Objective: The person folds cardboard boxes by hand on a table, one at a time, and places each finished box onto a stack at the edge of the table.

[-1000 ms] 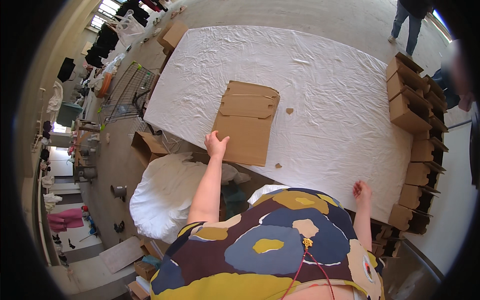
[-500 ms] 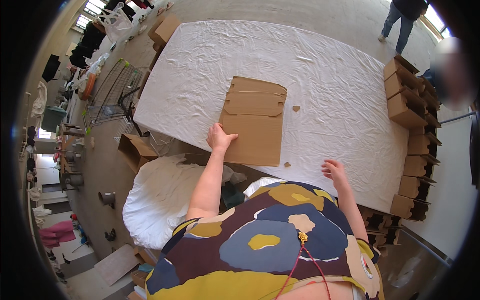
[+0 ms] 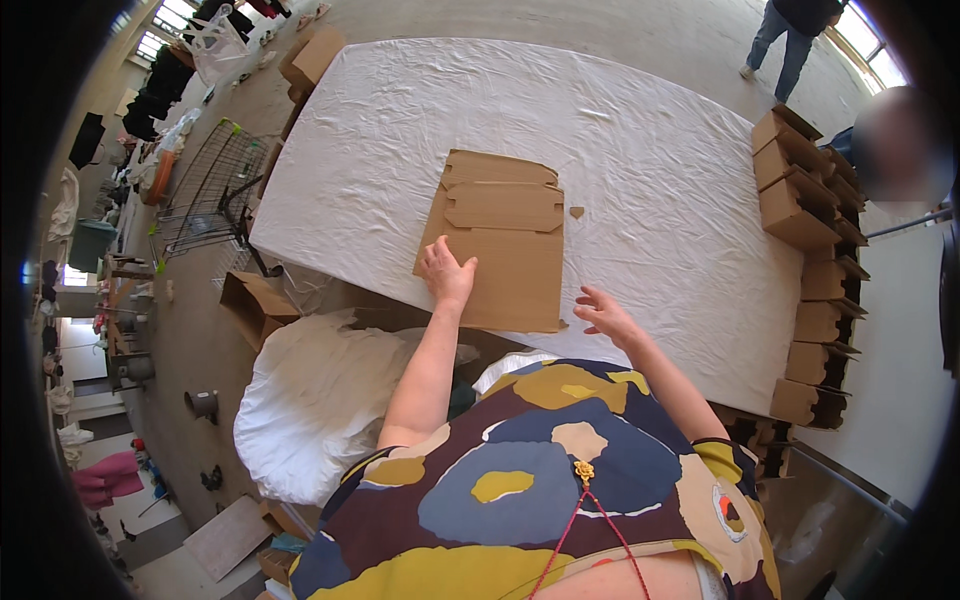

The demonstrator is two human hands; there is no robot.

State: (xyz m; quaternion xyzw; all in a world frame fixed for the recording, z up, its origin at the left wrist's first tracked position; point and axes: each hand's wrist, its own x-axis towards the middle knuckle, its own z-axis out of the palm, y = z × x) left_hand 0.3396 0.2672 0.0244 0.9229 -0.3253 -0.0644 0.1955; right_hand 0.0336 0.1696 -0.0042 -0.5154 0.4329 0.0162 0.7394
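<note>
A flat, folded brown cardboard box (image 3: 505, 270) lies near the front edge of the white-sheeted table (image 3: 640, 130), its slotted flaps toward the far side. My left hand (image 3: 447, 273) rests on the left part of the cardboard, fingers slightly bent and thumb spread away from them. To the right of the sheet's near corner, my right hand (image 3: 606, 314) hovers, its fingers apart and nothing in them. A small cardboard scrap (image 3: 577, 212) lies right of the flaps. Another scrap is mostly hidden by the cardboard's near right corner.
Assembled brown boxes (image 3: 800, 210) stand stacked along the table's right edge. Left of the table are a wire cart (image 3: 215, 195) and an open carton (image 3: 258, 308). White cloth (image 3: 310, 400) bulges beside my left arm. A person (image 3: 785, 45) stands beyond the far right corner.
My right hand has moved left, closer to the cardboard. My left hand has shifted from the left edge inward onto the cardboard, and more of a lower layer shows at that side.
</note>
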